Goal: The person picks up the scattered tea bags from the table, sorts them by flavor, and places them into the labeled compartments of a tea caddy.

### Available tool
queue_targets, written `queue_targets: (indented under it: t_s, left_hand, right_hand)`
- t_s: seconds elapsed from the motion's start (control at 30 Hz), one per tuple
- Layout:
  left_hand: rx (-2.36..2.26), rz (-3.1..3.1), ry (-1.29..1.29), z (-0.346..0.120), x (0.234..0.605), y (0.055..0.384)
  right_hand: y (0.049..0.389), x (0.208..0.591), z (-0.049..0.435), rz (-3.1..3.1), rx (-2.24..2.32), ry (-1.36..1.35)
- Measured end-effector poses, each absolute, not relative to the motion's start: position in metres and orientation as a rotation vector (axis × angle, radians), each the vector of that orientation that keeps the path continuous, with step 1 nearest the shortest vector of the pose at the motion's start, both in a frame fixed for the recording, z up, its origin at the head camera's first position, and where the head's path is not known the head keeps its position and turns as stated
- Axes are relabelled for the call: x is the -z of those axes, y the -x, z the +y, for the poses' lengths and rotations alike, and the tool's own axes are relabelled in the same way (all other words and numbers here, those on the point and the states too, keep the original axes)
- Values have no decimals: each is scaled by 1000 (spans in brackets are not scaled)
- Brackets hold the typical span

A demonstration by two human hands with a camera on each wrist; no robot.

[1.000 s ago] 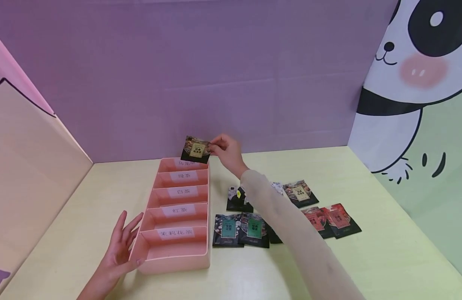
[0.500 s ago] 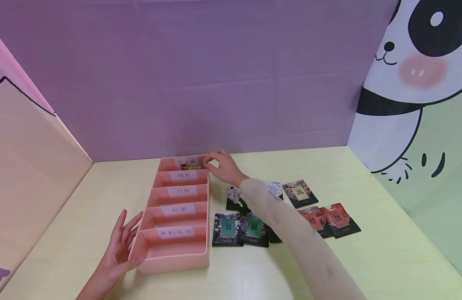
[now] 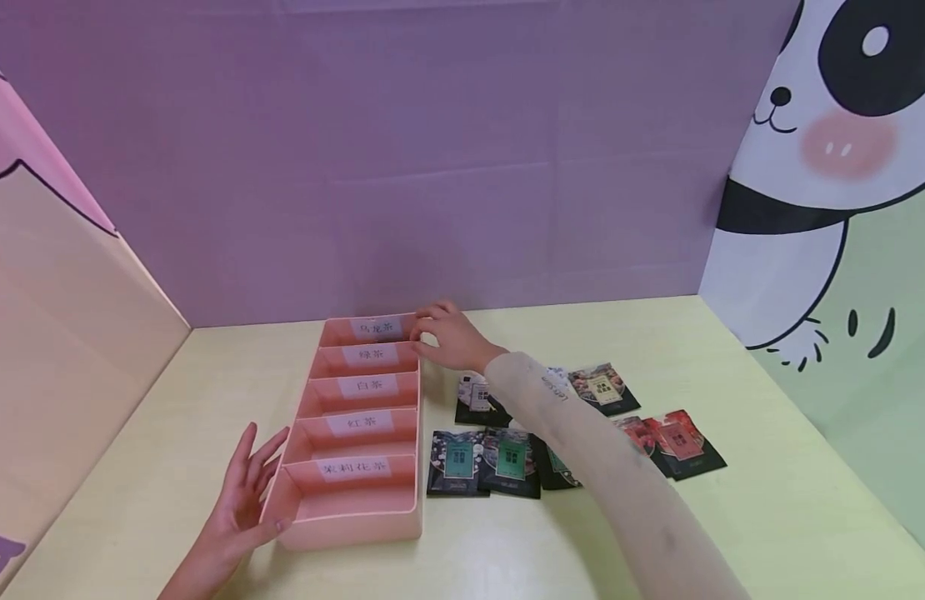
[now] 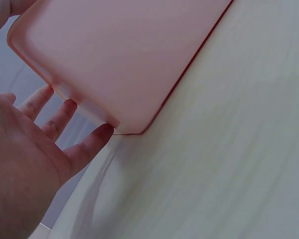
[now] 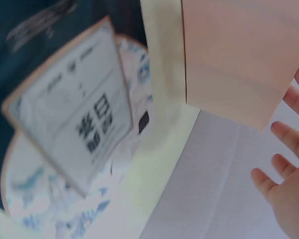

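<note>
Bracing pink 5-cpt tea box (image 3: 350,534), prob. vs sliding: head view, LH (image 3: 237,504) spread wide at 7 o'clock corner, no grip; RH (image 3: 455,337) half-open, 1 o'clock rim, nothing visibly held; tea sachets (image 3: 510,458) 3 o'clock, prob. handy. L wrist: fingertips (image 4: 105,130) on wall. R wrist: blurred white-label sachet (image 5: 74,109), 9 o'clock.

Plenty of passing room along the bare left side of the table (image 3: 162,450), between pink tray (image 3: 350,533) and left wall (image 3: 80,267). Blocked at the tray's near-left corner by the left hand (image 3: 233,517); blocked at the far right rim by the right hand (image 3: 457,340), and over the packets (image 3: 458,462) by a slanting sleeve (image 3: 597,458). Just a slim gap between tray and packets. Hemmed in behind by the purple wall (image 3: 432,167). Open from above into the three nearest compartments (image 3: 350,500).
</note>
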State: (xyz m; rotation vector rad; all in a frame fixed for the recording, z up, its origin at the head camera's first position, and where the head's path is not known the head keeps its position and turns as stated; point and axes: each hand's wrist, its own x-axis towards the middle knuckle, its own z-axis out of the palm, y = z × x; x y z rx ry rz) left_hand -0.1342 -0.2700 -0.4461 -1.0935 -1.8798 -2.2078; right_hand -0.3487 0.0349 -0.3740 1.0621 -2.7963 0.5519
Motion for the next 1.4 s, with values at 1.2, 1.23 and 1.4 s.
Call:
queue_targets:
  t_s: [1.2,1.23,1.4]
  left_hand:
    - [2218,-1858,1116,-271,448,129]
    - [2215,-1858,1118,-271,448,128]
    - [2215,-1901,1078,-269,444,131]
  right_hand:
    - [314,383,158,-2965,-231,-1036]
    - [313,383,163,-2974,-235,-1022]
    - [311,385,194,-3025,-267,-920]
